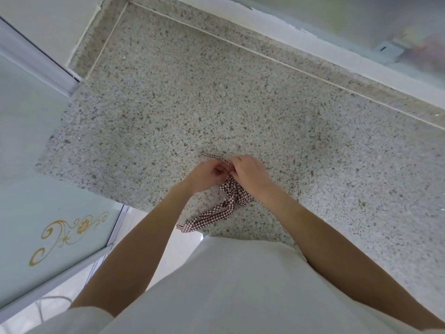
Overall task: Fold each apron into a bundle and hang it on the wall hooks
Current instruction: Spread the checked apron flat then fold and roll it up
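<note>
A loose strap tail (204, 219) trails over the near edge of the speckled worktop (313, 141). Just beyond it lies the checked apron bundle (234, 192), on the worktop. Left hand (207, 175) and right hand (250, 175) both pinch the strap at the bundle. Judgement: cinch firmly, keeping a loop free for hanging.

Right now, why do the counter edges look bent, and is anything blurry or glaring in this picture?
Head view: the wide-angle lens bows the speckled counter edges. Light is soft and even, with only faint shadows under the hands. The right hand and left hand are slightly motion-blurred on the checked apron bundle. The top right corner, behind frosted glass, is hazy and washed out.
</note>
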The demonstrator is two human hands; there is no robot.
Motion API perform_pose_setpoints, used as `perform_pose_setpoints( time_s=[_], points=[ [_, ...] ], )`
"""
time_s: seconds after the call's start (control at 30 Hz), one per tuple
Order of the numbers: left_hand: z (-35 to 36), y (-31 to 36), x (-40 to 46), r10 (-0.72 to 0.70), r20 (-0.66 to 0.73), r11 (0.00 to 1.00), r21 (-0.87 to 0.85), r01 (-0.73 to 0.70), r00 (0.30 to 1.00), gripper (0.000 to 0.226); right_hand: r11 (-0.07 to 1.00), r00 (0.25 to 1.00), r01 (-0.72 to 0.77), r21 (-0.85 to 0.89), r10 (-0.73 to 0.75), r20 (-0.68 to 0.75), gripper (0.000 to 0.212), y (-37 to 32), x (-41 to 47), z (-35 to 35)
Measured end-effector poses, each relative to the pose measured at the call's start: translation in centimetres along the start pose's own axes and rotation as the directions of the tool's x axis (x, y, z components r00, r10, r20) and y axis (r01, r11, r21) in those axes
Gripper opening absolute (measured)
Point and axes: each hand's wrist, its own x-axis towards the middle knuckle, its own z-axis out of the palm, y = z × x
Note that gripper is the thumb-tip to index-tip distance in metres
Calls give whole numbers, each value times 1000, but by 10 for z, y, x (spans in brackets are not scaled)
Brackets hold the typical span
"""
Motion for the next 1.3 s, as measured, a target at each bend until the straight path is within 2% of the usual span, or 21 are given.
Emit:
perform_pose_setpoints(
  time_s=[0.17,0.27,0.33,0.43,0.6,0.7,0.77,0.8,0.97,1.13,1.2,1.3],
  points=[
    [11,0,-1,-24,-56,1000,-8,24,998,9,999,1000,-15,40,14,25,23,3,-4,7],
    [15,0,-3,-32,-86,998,-53,28,996,7,960,993,-80,267,99,-58,11,3,-7,9],
    [13,-1,-5,-34,-92,983,-184,17,995,5,887,969,-157,435,224,-108,8,2,-10,8],
    [8,-2,-8,-34,-70,944,-331,9,997,11,811,949,-215,544,306,-80,13,1,-15,7],
    [4,-6,-8,31,-30,973,-227,-37,999,9,746,939,-239,622,341,-48,10,-1,-18,2],
    [5,-6,-11,12,-43,920,-390,-28,999,21,763,947,-206,613,313,-71,9,-2,-18,0],
    [6,-4,-13,-2,4,870,-492,4,1000,22,760,956,-183,624,286,-68,9,-1,-19,-2],
    [7,-5,-13,-9,2,871,-490,9,1000,20,759,962,-164,630,265,-70,8,-1,-20,-3],
    [9,-6,-12,-27,16,895,-445,31,1000,12,819,967,-55,571,185,-172,10,1,-23,-1],
    [8,-11,-10,4,-5,945,-327,-5,1000,8,821,973,-53,568,170,-155,10,7,-21,5],
    [6,-10,-11,56,-106,983,-170,-74,993,8,818,974,-59,572,173,-147,9,8,-20,7],
    [3,-3,-14,211,-256,956,256,-144,944,7,818,976,-77,570,178,-122,10,7,-18,9]
  ],
)
